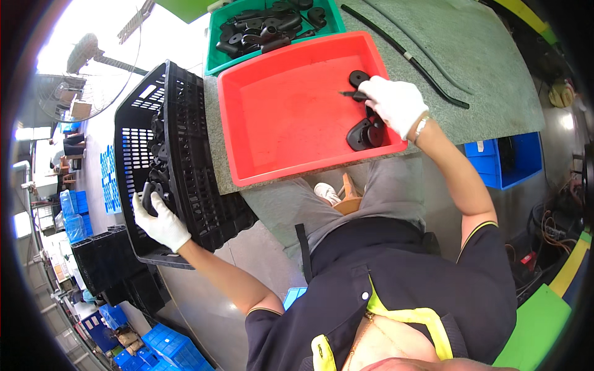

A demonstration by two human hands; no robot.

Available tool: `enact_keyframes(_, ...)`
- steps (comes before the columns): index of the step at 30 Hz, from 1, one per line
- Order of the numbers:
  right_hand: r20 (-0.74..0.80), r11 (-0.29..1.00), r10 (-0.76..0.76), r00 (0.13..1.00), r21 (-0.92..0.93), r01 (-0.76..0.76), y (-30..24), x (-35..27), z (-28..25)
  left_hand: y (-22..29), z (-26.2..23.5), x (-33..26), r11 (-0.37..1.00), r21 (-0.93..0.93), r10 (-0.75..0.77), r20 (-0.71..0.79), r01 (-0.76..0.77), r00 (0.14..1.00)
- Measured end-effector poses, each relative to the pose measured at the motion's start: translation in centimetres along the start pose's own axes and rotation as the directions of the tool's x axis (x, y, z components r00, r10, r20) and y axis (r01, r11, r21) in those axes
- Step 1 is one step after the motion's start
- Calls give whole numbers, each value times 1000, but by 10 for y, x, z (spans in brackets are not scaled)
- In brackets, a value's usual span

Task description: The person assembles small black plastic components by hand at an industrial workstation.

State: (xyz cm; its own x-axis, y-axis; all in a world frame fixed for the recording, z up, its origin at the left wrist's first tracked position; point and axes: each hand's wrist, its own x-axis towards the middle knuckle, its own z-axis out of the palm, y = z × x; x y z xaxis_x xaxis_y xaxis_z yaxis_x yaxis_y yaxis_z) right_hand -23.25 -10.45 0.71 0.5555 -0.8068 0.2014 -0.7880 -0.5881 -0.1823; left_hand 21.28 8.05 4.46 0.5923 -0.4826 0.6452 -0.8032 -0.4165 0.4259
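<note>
My left hand (162, 226), in a white glove, is inside the black crate (190, 133) at the left, its fingers closed around a black moulded part (147, 196). More black parts (159, 145) lie in that crate. Over the right side of the red tray (291, 117) my gloved right hand (396, 106) grips a slim dark tool with a pointed tip (351, 95); its exact kind is unclear. Beside this hand in the tray are a black part with a round disc end (358, 78) and several overlapping black parts (365, 135), some partly covered by the hand.
Behind the red tray stands a green bin (213, 46) heaped with black parts. A black tube (405, 55) and a grey tube (427, 52) lie on the grey-green table (495, 93). A blue bin (486, 164) sits below the table's right edge. Blue crates (173, 346) stand lower left.
</note>
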Motion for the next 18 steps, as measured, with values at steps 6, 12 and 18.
enact_keyframes(6, 407, 954, -50, 912, -252, 164, -19, 10, -8, 33, -8, -17, 995, 89, 31, 55, -36, 998)
enact_keyframes(12, 407, 923, -179, 896, -246, 296, -9, 12, 7, 100, 25, -62, 843, -509, -22, 292, 175, 956)
enact_keyframes(18, 353, 927, -187, 917, -244, 283, -7, 24, 7, 147, 43, -83, 913, -373, 273, 267, -162, 924)
